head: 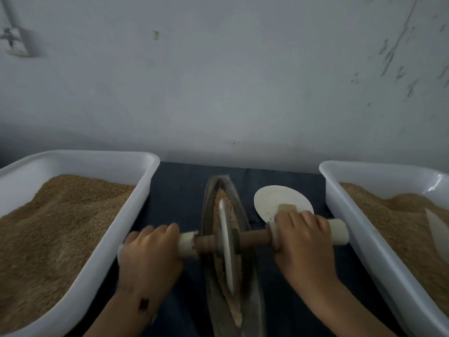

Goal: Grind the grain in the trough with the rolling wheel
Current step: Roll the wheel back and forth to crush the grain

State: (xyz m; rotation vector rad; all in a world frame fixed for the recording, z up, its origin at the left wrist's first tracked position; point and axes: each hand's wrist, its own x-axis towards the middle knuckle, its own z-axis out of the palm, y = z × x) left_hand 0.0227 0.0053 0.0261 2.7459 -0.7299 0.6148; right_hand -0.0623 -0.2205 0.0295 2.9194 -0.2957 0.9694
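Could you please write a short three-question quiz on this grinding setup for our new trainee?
1. True or false: both hands grip the wheel's axle handles.
2. What lies just right of the trough: a) white plate, b) knife, c) cup?
3. What fills the two white tubs?

Key:
1. True: left hand, right hand, rolling wheel.
2. a, white plate.
3. Brown grain, in left tub and right tub.
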